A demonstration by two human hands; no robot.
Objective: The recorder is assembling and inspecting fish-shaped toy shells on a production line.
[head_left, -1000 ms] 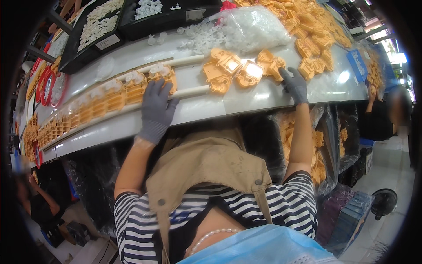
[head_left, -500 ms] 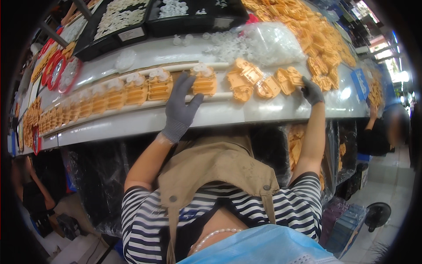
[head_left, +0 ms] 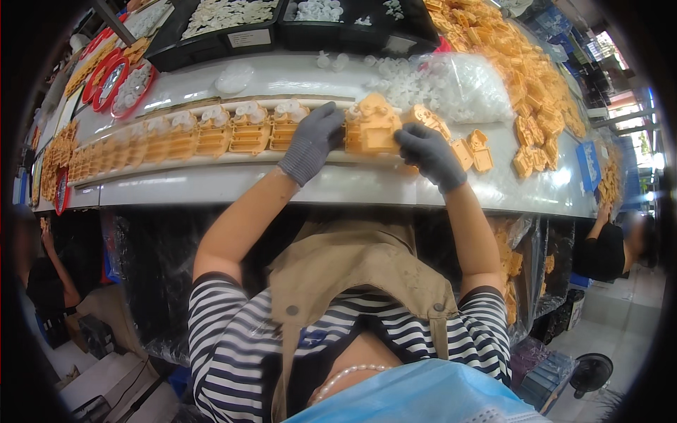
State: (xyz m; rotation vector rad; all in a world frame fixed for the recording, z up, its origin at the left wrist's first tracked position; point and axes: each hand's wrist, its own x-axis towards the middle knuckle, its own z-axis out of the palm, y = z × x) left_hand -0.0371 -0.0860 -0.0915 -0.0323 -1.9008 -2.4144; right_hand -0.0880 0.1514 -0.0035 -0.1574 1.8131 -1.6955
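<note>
My right hand (head_left: 431, 152), in a grey glove, pinches the right edge of an orange plastic housing (head_left: 379, 132) with the thumb and fingers. At the housing's left edge, my gloved left hand (head_left: 315, 143) has its fingers curled in; its thumb is partly hidden. The housing is held over the right end of two white rails (head_left: 233, 161). Left of my hands runs a row of orange housings (head_left: 248, 132), several topped with translucent white plastic parts (head_left: 290, 109). More loose orange housings (head_left: 471, 151) lie just right of my right hand.
A plastic bag (head_left: 474, 88) and scattered translucent parts (head_left: 395, 76) lie behind my hands. Black bins (head_left: 233, 41) of white parts stand farther back. An orange heap (head_left: 536, 84) covers the far right; red-rimmed trays (head_left: 134, 95) sit at left. Other people are at both sides.
My right hand has come left from the loose pieces, bringing an orange housing to the rails. My left hand has shifted right from the row and curled its fingers at that housing's edge.
</note>
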